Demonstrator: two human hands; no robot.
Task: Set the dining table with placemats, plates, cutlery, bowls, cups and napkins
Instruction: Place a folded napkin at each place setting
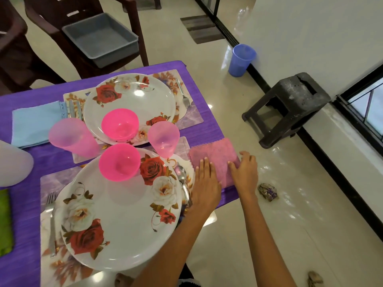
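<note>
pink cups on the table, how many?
2. One pink cup stands left of the far plate's bowl; the other pink cup stands right of it, beside the pink napkin. None seems hidden.

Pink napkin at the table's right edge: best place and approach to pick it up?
Pinch the pink napkin at its far zigzag-cut edge, coming from above and from the table's outer edge. It lies flat on the purple tablecloth, so only an edge can be lifted. The left hand and right hand rest on its near part.
</note>
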